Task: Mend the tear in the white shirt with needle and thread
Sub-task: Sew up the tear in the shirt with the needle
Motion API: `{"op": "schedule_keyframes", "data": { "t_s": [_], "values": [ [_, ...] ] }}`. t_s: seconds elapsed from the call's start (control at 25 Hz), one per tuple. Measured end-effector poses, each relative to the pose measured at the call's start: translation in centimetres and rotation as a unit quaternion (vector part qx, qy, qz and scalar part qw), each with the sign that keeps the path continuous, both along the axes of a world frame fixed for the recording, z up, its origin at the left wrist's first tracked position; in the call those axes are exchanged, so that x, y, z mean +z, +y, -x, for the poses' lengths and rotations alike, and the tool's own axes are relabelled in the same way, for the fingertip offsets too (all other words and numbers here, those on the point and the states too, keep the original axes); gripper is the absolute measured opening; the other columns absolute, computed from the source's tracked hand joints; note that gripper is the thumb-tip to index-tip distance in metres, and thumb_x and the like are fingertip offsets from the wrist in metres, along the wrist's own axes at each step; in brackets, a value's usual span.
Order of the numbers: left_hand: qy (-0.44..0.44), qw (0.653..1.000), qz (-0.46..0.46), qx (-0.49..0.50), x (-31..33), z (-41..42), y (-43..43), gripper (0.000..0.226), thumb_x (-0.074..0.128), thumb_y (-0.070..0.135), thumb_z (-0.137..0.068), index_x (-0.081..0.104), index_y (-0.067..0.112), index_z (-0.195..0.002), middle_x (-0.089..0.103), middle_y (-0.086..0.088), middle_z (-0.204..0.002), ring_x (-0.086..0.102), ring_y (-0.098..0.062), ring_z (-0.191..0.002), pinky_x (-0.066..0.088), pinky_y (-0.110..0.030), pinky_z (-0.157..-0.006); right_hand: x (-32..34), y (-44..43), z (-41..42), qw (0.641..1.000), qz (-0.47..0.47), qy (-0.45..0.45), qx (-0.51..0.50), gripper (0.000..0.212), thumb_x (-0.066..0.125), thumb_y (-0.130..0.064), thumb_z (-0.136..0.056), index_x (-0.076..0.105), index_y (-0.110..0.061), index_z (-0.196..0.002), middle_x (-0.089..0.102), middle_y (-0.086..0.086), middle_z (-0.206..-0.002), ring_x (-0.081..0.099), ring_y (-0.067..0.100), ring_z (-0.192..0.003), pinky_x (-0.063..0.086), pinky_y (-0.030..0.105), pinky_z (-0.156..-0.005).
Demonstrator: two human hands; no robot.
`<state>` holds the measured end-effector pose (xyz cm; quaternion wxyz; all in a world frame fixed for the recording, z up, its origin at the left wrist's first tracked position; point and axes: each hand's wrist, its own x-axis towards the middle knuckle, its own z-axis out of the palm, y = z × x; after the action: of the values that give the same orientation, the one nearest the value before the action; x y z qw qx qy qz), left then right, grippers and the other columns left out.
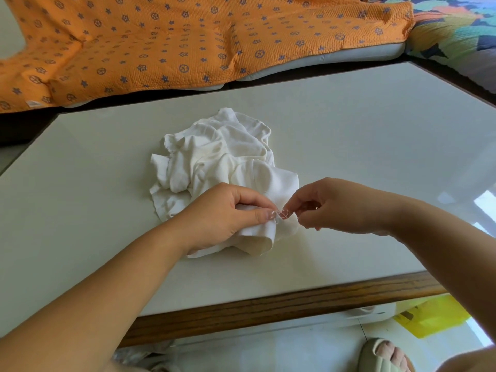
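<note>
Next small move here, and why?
Probably draw the right hand rightward to close the small white thread loop: it sits slack at the fold of the crumpled white cotton shirt that the left hand pinches.

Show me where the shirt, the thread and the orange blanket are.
shirt (214,154), head view, crumpled middle of the fabric.
thread (283,214), head view, the small loop at the shirt's near fold.
orange blanket (188,41), head view, patterned middle.

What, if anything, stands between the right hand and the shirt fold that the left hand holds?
Nothing visible: only a loop of thread spans the gap from the right hand to the white shirt fold pinched by the left hand.
</note>
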<state>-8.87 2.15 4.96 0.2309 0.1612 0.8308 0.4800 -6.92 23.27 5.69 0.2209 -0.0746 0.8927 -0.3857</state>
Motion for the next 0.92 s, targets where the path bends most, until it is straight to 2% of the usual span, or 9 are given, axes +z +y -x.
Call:
{"op": "schedule_keyframes", "data": {
  "t_s": [0.12, 0.24, 0.36, 0.48, 0.64, 0.84, 0.92],
  "values": [
    [-0.003, 1.0, -0.001, 0.002, 0.0, 0.1, -0.1, 0.01, 0.071, 0.024, -0.088, 0.078, 0.03, -0.091, 0.076, 0.015, -0.097, 0.067, 0.004, -0.099, 0.048, -0.011, -0.092, -0.4, -0.1, 0.0, 1.0, 0.0, 0.017, 0.003, 0.009, 0.07, -0.021, -0.086, 0.074, -0.029, -0.088, 0.057, -0.012, -0.061, 0.047, -0.002, -0.051, 0.038, 0.008, -0.049],
    [-0.009, 1.0, -0.009, 0.001, 0.1, 0.1, -0.1, 0.009, 0.071, 0.022, -0.087, 0.078, 0.028, -0.09, 0.076, 0.015, -0.095, 0.067, 0.006, -0.097, 0.048, -0.007, -0.087, -0.5, 0.2, 0.2, 0.999, -0.012, 0.041, -0.016, 0.005, 0.072, -0.029, -0.085, 0.074, -0.031, -0.08, 0.065, -0.016, -0.064, 0.054, -0.004, -0.057, 0.044, 0.009, -0.054],
    [-0.017, 1.0, -0.013, 0.003, 0.2, 0.0, -0.1, 0.009, 0.071, 0.022, -0.086, 0.078, 0.027, -0.091, 0.077, 0.016, -0.094, 0.068, 0.006, -0.094, 0.047, -0.005, -0.082, -0.1, 0.7, 0.4, 0.997, -0.02, 0.055, -0.054, 0.007, 0.07, -0.024, -0.084, 0.075, -0.025, -0.08, 0.065, -0.019, -0.06, 0.056, -0.006, -0.056, 0.042, 0.007, -0.052],
    [-0.025, 1.0, -0.015, 0.006, 0.2, 0.0, -0.1, 0.009, 0.072, 0.023, -0.085, 0.078, 0.026, -0.091, 0.077, 0.015, -0.093, 0.068, 0.007, -0.093, 0.047, -0.004, -0.079, 0.1, 1.2, 0.8, 0.99, -0.025, 0.072, -0.118, 0.008, 0.068, -0.017, -0.084, 0.075, -0.015, -0.081, 0.063, -0.011, -0.058, 0.054, -0.002, -0.053, 0.04, 0.01, -0.049],
    [-0.03, 1.0, -0.006, 0.005, 0.2, -0.1, 0.0, 0.009, 0.072, 0.024, -0.085, 0.078, 0.027, -0.091, 0.077, 0.013, -0.094, 0.069, 0.004, -0.093, 0.049, -0.006, -0.08, 0.0, 1.6, 1.3, 0.971, -0.079, 0.114, -0.195, 0.011, 0.061, -0.015, -0.088, 0.071, -0.011, -0.083, 0.062, -0.003, -0.07, 0.056, 0.015, -0.066, 0.041, 0.022, -0.052],
    [-0.036, 0.999, -0.003, -0.001, 0.4, -0.1, -0.1, 0.011, 0.073, 0.026, -0.083, 0.078, 0.027, -0.092, 0.077, 0.013, -0.094, 0.069, 0.003, -0.093, 0.049, -0.007, -0.081, -0.5, 2.3, 2.1, 0.949, -0.106, 0.132, -0.266, 0.013, 0.055, -0.011, -0.085, 0.061, -0.003, -0.077, 0.055, 0.002, -0.065, 0.044, 0.018, -0.054, 0.034, 0.024, -0.049],
    [-0.035, 0.999, -0.005, -0.005, 0.4, -0.1, -0.1, 0.01, 0.073, 0.025, -0.083, 0.078, 0.026, -0.091, 0.077, 0.013, -0.093, 0.069, 0.003, -0.093, 0.049, -0.007, -0.08, -0.8, 2.8, 2.4, 0.941, -0.12, 0.138, -0.284, 0.013, 0.053, -0.009, -0.083, 0.056, -0.005, -0.071, 0.053, 0.006, -0.066, 0.04, 0.019, -0.054, 0.032, 0.025, -0.049]
  ]
}}
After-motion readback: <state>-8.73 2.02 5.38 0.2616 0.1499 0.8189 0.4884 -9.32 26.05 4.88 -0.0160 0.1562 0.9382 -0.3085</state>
